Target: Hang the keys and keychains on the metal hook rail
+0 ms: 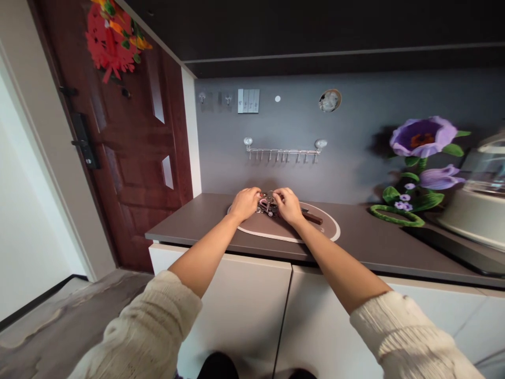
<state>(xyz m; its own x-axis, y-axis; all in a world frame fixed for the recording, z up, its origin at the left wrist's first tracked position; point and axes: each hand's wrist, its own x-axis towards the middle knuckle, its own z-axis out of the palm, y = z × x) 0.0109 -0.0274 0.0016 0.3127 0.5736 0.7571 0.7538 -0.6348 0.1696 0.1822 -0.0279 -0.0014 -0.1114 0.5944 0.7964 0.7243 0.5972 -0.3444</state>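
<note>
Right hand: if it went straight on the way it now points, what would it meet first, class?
For the right hand, most likely the jumble of small metal items by its fingertips. Depth is unclear, so whether the left hand or the grey wall comes next is uncertain.

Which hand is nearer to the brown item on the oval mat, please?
Right. The right hand is just left of the brown item; the left hand is farther left, across the small items.
</note>
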